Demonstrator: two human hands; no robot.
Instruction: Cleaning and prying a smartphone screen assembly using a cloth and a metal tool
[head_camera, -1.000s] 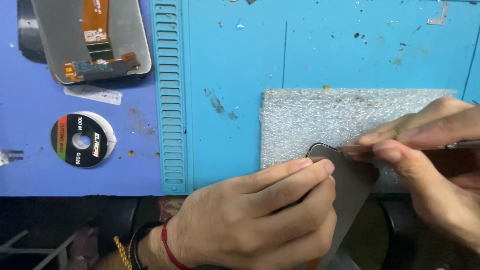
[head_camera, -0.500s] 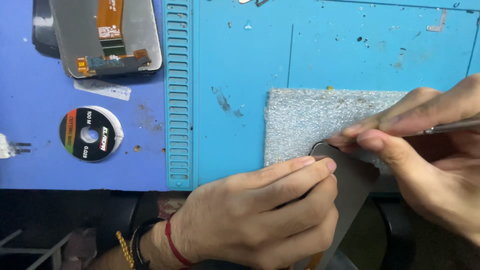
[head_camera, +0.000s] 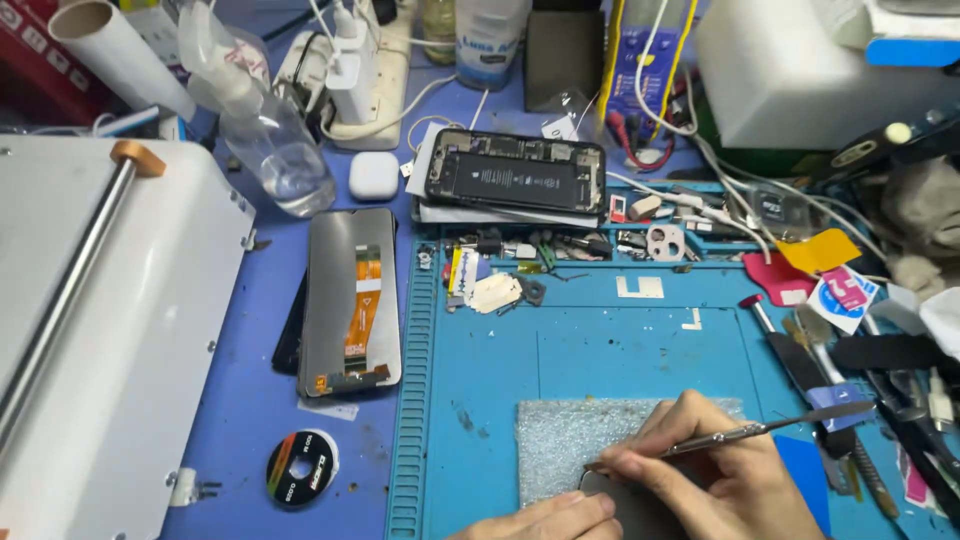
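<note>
Tweezers (head_camera: 745, 432) sit pinched in my right hand (head_camera: 715, 470), fingers closed tight round the thin metal shaft, tip down at the edge of a dark flat part (head_camera: 625, 505). That part lies right under both hands, at the near edge of a grey foam pad (head_camera: 565, 440) on the blue work mat (head_camera: 600, 350). My left hand (head_camera: 545, 520) shows only its fingertips at the bottom of the view, lying flat beside the part; whether it grips anything I cannot tell. Out past my left hand, a phone screen (head_camera: 350, 300) with an orange flex cable lies face down on the desk (head_camera: 255, 400), and a small black reel of tape (head_camera: 303, 467) sits nearer me. Straight ahead, well beyond the pad, 1 opened phone (head_camera: 515, 183) shows its black battery. More tools (head_camera: 810, 370) lie just beyond my right hand.
</note>
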